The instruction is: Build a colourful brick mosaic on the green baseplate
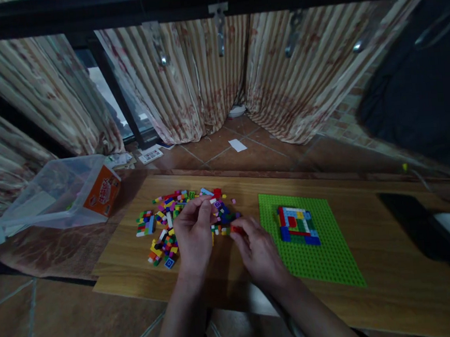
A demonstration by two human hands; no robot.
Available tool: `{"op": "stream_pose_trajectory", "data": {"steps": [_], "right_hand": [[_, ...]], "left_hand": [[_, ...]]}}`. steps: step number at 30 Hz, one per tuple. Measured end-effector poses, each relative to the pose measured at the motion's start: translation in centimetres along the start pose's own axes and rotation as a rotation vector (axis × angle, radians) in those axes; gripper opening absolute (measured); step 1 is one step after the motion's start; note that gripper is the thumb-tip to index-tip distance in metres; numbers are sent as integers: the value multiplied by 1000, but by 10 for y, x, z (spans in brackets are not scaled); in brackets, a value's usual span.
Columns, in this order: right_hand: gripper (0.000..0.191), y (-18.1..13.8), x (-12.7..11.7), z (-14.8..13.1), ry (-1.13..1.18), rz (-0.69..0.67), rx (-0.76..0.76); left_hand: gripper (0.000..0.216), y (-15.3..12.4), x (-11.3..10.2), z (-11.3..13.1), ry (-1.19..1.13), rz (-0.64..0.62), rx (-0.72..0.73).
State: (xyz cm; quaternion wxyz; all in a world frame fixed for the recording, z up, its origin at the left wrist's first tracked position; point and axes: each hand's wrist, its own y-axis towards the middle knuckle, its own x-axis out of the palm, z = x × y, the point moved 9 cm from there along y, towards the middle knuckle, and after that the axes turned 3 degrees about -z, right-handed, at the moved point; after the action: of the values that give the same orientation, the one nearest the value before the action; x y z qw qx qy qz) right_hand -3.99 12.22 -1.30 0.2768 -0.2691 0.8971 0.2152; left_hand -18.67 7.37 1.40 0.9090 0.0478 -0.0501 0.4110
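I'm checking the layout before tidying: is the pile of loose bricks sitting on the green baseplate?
No, the loose bricks lie on the wooden tabletop, to the left of the green baseplate.

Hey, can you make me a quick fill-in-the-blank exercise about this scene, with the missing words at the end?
1. The studded baseplate on the wooden table is coloured ____.
2. From the person's viewpoint, the loose toy bricks lie to the ____ of the baseplate.
3. The label on the clear plastic bin has an ____ background.
4. Of the left hand and right hand, the ____ one is nearer the baseplate.

Missing words: green; left; orange; right.
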Motion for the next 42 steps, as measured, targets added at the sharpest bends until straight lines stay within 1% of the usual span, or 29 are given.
{"op": "stream_pose_trajectory", "data": {"steps": [4, 7, 12, 14, 16, 19, 21, 24, 27, 31, 37, 42], "right_hand": [[25, -3, -33, 16, 84, 106, 103], [31, -9, -59, 40, 141, 161, 224], [41, -21, -102, 86, 308, 315, 374], [45, -26, -114, 103, 356, 346, 433], [46, -31, -122, 118, 357, 357, 488], [41, -37, -131, 129, 322, 345, 521], [37, -38, -131, 131, 277, 302, 518], [31, -36, -131, 126, 162, 249, 487], [26, -34, -133, 117, 64, 260, 456], [21, -32, -133, 110, 3, 269, 452], [21, -30, -131, 108, -49, 263, 507], [21, -29, -134, 102, -176, 270, 514]], "left_hand": [[20, 0, 8, -5, 38, -61, -23], [21, -3, 18, -9, 75, -131, -33], [21, -11, 38, -13, 141, -219, -19], [21, -14, 46, -15, 148, -249, -7], [20, -18, 52, -16, 174, -279, 15], [20, -22, 61, -20, 217, -329, 42], [19, -24, 65, -21, 235, -357, 61], [19, -27, 70, -24, 277, -392, 80], [21, -28, 72, -27, 300, -408, 77], [22, -29, 72, -30, 320, -415, 88], [20, -30, 73, -27, 399, -433, 139], [19, -31, 74, -23, 470, -438, 181]]}}
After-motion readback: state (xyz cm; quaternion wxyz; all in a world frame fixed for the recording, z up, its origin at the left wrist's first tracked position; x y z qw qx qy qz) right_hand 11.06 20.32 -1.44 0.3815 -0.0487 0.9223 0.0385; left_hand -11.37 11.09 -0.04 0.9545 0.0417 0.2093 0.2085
